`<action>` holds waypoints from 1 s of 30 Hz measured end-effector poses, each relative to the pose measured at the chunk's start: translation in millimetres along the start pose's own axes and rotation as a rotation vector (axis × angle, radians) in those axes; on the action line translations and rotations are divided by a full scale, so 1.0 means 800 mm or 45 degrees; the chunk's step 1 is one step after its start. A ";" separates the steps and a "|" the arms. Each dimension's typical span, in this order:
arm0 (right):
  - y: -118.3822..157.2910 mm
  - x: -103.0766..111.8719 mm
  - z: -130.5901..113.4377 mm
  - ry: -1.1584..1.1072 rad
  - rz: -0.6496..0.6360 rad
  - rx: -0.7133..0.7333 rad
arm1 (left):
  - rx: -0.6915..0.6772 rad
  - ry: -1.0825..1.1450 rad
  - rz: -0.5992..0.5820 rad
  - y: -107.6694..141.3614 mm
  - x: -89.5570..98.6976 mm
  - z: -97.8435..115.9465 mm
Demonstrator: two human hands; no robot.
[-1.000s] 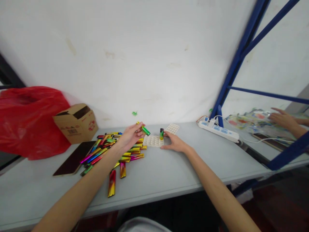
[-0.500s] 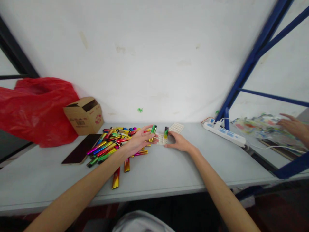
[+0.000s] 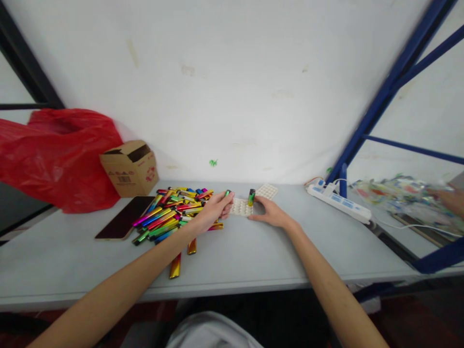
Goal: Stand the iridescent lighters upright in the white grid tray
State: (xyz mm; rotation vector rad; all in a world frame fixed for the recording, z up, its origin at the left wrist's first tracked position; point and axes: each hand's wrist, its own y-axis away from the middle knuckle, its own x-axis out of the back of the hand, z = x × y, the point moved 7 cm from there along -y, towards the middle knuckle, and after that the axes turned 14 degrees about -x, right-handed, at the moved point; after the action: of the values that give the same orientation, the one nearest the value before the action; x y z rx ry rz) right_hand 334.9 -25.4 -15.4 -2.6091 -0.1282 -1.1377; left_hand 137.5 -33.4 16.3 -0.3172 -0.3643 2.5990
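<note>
My left hand [image 3: 214, 210] is closed around a lighter [image 3: 227, 193], whose green end shows above the fingers. It is over the left end of a small white tray with rows of round holes [image 3: 239, 207]. A green-and-yellow lighter [image 3: 251, 197] with a dark top stands upright at the tray's right end. My right hand [image 3: 268, 211] grips that end, thumb at the near corner and forefinger beside the standing lighter. To the left lies a heap of shiny, many-coloured lighters [image 3: 166, 221], partly hidden behind my left hand.
A second white holed tray [image 3: 267, 191] lies behind. At left are a dark phone-like slab [image 3: 125, 218], a cardboard box [image 3: 132, 171] and a red plastic bag [image 3: 68, 159]. A power strip [image 3: 339, 201] lies right, by a blue frame [image 3: 384, 96]. Another person's hand [image 3: 451, 199] touches plastic-wrapped items.
My left hand has turned and closed its fingers around the lighter, which earlier stuck out upright between spread fingers. My right hand stays at the tray. The other person's hand has moved lower.
</note>
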 end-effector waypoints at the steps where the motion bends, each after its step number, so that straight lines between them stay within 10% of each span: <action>1: 0.000 0.000 -0.001 0.004 0.000 0.005 | -0.004 -0.047 0.009 0.000 0.001 0.001; 14: -0.002 -0.002 0.009 0.036 0.015 -0.019 | -0.082 -0.492 0.207 0.000 0.030 0.003; 30: 0.001 0.003 -0.016 -0.057 0.020 0.034 | -0.116 -0.353 0.080 -0.004 0.005 0.000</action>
State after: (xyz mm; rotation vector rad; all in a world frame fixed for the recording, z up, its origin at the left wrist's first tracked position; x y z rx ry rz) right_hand 328.2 -30.0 -5.6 -2.6080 -0.1315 -1.0657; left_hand 135.4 -28.9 17.0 0.0037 -0.5786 2.6974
